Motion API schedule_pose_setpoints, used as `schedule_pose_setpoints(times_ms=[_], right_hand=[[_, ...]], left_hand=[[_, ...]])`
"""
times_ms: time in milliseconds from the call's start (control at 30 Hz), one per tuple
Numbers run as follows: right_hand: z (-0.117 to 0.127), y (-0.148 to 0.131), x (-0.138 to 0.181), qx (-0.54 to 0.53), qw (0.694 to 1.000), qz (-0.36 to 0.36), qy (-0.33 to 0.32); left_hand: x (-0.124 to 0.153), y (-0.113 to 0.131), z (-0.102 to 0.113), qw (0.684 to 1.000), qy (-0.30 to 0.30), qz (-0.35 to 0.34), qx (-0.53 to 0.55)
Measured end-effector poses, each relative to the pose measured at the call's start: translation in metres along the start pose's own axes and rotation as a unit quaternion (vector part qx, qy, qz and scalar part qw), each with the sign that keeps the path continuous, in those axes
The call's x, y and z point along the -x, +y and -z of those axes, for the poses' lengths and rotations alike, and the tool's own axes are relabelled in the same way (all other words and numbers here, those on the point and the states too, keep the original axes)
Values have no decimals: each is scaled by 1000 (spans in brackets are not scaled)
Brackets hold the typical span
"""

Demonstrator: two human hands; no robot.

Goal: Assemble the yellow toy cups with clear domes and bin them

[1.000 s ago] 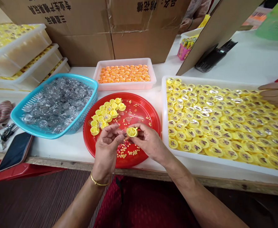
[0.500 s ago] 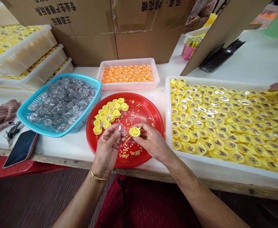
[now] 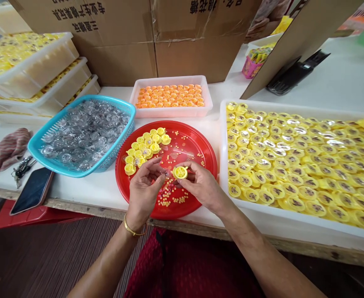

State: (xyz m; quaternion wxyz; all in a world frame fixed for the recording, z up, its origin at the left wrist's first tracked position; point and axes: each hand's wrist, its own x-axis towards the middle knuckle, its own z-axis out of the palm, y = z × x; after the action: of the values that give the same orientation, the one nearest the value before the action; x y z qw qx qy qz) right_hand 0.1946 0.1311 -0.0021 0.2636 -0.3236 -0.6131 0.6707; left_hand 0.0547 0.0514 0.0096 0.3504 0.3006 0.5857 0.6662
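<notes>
Over the red round tray (image 3: pixel 205 142), my right hand (image 3: pixel 202 184) pinches a small yellow cup (image 3: pixel 180 172) whose open top shows pale yellow candy pieces. My left hand (image 3: pixel 143 192) is closed at the fingertips on a small clear plastic cover (image 3: pixel 166 173), seen nearly edge-on and partly hidden by the fingers. The cover is just left of the cup; a gap shows between them. Several filled yellow cups (image 3: pixel 146 145) stand grouped on the tray's left side. Loose yellow candy pieces (image 3: pixel 179 200) lie scattered on the tray.
A blue basket (image 3: pixel 37 154) of clear plastic covers stands left. Behind the tray is a white bin (image 3: pixel 172 112) of orange cups. A large white bin (image 3: pixel 223 153) of covered yellow cups is at right. A phone (image 3: pixel 32 192) and keys (image 3: pixel 22 169) lie front left.
The clear cover in my left hand has turned from facing up to nearly edge-on. Another person's hand has left the right edge. The whole view has shifted slightly.
</notes>
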Motion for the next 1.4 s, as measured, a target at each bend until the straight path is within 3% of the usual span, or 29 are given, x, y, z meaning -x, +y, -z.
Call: schedule_pose_setpoints(times_ms=[200, 300, 467, 600, 900, 1100, 1233, 1400], right_hand=[[-1, -1, 0, 15, 1000, 6, -1], [-2, -1, 0, 14, 1000, 7, -5], [-4, -4, 0, -8, 1000, -4, -5], [-4, -5, 0, -14, 1000, -5, -8], [-3, -1, -2, -15, 1000, -5, -7], [-6, 3, -1, -5, 1000, -2, -13], [-7, 3, 1, 29, 999, 10, -17], [-6, 3, 1, 115, 993, 32, 0]], left_hand=[[0, 1, 1, 994, -7, -65, -87], [0, 0, 2, 997, 1, -43, -69], [-2, -3, 7, 998, -3, 21, 52], [-3, -7, 11, 997, -12, 22, 79], [-1, -3, 9, 998, -18, 12, 54], [-1, 7, 4, 989, -106, 103, 17], [-7, 4, 0, 991, -101, 75, -54], [-12, 2, -4, 990, -93, 82, -68]])
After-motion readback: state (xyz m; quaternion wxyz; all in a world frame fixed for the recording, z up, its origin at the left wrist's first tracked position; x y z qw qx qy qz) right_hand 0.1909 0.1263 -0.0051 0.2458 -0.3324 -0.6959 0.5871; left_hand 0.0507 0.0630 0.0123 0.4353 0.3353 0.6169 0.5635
